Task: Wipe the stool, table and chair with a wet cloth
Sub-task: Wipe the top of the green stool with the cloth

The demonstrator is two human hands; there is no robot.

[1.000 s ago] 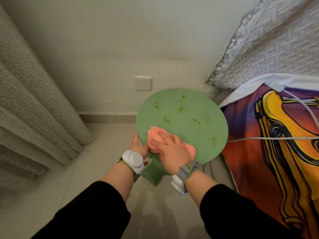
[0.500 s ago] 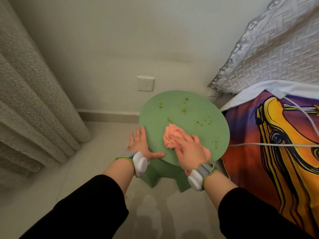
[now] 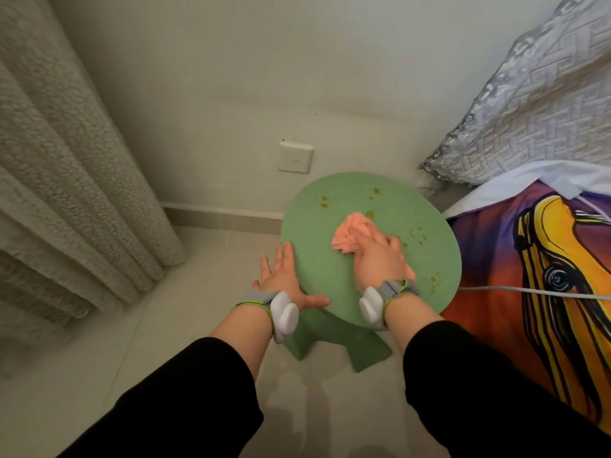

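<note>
A round green stool (image 3: 324, 276) stands on the floor by the wall, its top dotted with brownish stains. A crumpled pink cloth (image 3: 350, 234) lies on the middle of the seat, and my right hand (image 3: 378, 262) presses down on it with fingers spread over it. At the stool's left rim my left hand (image 3: 284, 279) lies flat, fingers straight, thumb resting on the seat's near edge. Stains show beyond and to the right of the cloth.
A bed with a colourful cover (image 3: 529, 292) sits tight against the stool's right side, with a grey cable (image 3: 529, 290) across it and a silver pillow (image 3: 535, 107) behind. A heavy curtain (image 3: 66, 193) hangs at the left. A wall socket (image 3: 295, 157) is behind the stool.
My right hand has pushed the cloth from the seat's near-left edge toward its middle. My left hand let go of the rim and now lies flat against it.
</note>
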